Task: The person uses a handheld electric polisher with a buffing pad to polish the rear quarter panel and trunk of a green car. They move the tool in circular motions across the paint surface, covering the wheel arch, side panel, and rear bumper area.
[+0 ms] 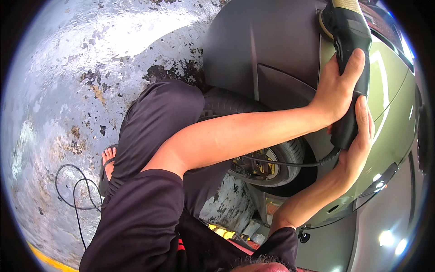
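Both my hands grip a black power polisher [352,34] held up against a car's olive-green and dark grey body [290,41]. My left hand [337,88] wraps around the neck of the tool, its thumb along the casing. Lower on the handle, my right hand [360,131] is closed around the grip, with some fingers hidden behind it. The polisher's round pad [324,25] faces the panel; whether it touches cannot be made out. A cream-coloured piece [347,4] shows beyond the tool head. A black cord [290,162] leaves the handle end and passes in front of the wheel.
The car's wheel [290,170] stands beside my bent knee [167,106]. Loops of thin black cable [74,206] lie on the worn, blotched grey floor [50,109] near my sandalled foot [108,156]. Yellow and red items [222,231] sit below the wheel.
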### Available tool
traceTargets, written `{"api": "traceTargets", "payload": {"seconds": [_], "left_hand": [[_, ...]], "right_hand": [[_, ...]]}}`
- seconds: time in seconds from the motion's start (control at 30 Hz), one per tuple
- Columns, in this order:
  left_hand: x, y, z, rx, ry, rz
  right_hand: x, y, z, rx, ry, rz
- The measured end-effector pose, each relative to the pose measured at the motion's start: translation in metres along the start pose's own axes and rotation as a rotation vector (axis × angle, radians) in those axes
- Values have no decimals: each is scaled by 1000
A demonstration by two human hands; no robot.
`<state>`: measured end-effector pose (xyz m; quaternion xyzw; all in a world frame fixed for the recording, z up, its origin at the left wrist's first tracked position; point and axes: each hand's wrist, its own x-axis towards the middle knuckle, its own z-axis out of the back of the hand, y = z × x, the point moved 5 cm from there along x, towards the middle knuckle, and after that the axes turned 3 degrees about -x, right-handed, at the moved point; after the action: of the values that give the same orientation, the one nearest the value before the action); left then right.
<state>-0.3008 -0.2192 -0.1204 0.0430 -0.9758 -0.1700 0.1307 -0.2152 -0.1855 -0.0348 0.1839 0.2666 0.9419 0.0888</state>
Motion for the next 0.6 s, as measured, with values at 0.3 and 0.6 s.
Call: {"api": "traceTargets", "payload": {"seconds": [0.3,0.6], "left_hand": [[-86,35,-6,30,4,202],[-149,61,-2,152,157,328]], "right_hand": [[-65,-46,69,-47,26,-42],[-119,-105,118,-129,-70,28]]}}
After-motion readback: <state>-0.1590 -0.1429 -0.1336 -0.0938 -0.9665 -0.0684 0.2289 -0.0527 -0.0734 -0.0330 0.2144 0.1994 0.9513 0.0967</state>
